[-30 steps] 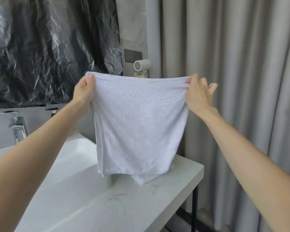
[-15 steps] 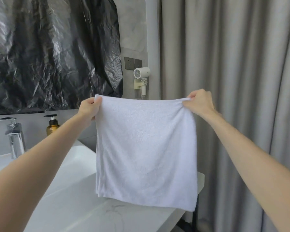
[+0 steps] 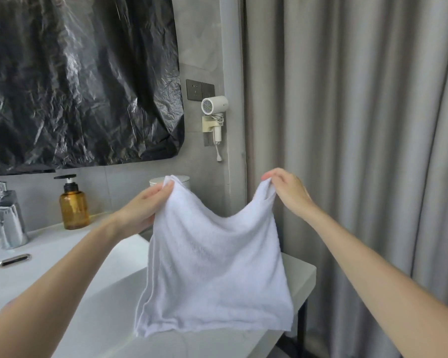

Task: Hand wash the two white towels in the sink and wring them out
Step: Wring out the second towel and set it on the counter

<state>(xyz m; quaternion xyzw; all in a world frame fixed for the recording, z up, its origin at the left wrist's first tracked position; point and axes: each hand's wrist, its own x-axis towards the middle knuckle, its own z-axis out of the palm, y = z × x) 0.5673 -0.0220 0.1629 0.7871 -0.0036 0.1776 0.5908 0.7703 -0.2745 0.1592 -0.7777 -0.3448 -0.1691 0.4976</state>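
Note:
A white towel (image 3: 215, 270) hangs spread out in front of me, above the right end of the white counter (image 3: 299, 275). My left hand (image 3: 145, 210) grips its upper left corner and my right hand (image 3: 287, 192) pinches its upper right corner. The top edge sags in a curve between the two hands. The towel's bottom edge hangs near the counter top. The white sink basin (image 3: 49, 257) lies to the left, below my left forearm. Only one towel is in view.
A chrome faucet (image 3: 7, 215) stands at the far left, with an amber soap pump bottle (image 3: 73, 205) beside it. A white round container (image 3: 183, 180) sits behind the towel. A hair dryer (image 3: 214, 109) hangs on the wall. Grey curtains (image 3: 360, 125) fill the right side.
Both hands have come down with the towel and moved closer together, so its top edge went from taut to sagging. The view tilted down, showing more of the faucet and soap bottle.

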